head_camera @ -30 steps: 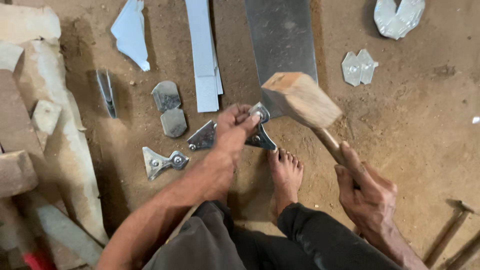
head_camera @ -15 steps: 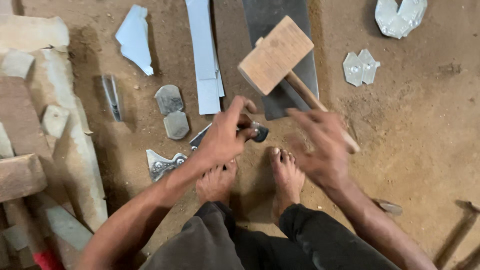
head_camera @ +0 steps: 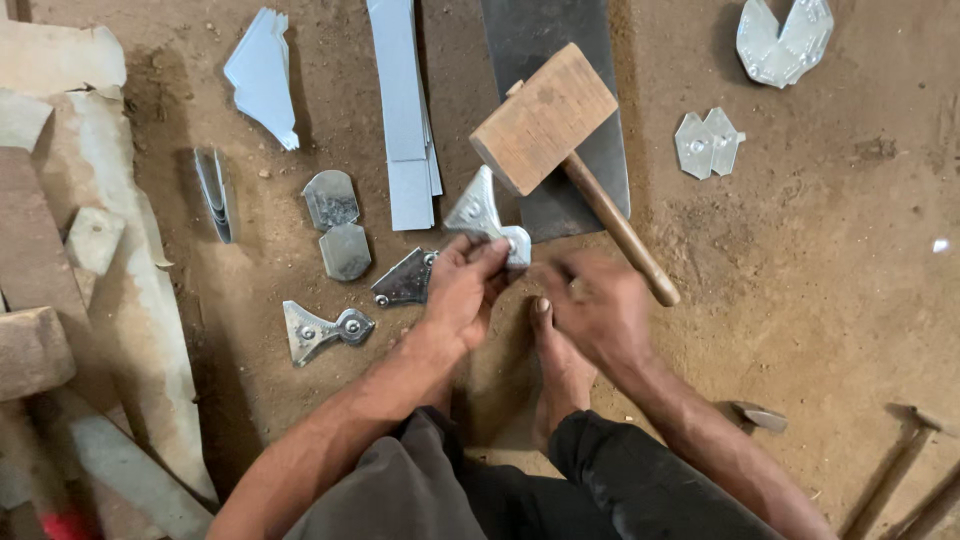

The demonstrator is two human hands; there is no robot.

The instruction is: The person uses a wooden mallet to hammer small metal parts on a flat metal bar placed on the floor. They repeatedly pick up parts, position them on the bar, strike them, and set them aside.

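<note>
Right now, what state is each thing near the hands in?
Left hand: fingers pinching the riveted metal bracket.
Riveted metal bracket: tilted up off the ground, held.
Wooden mallet: head raised over the steel plate.
Right hand: blurred, near the mallet handle; grip unclear.
Steel plate: flat on the dirt.
</note>
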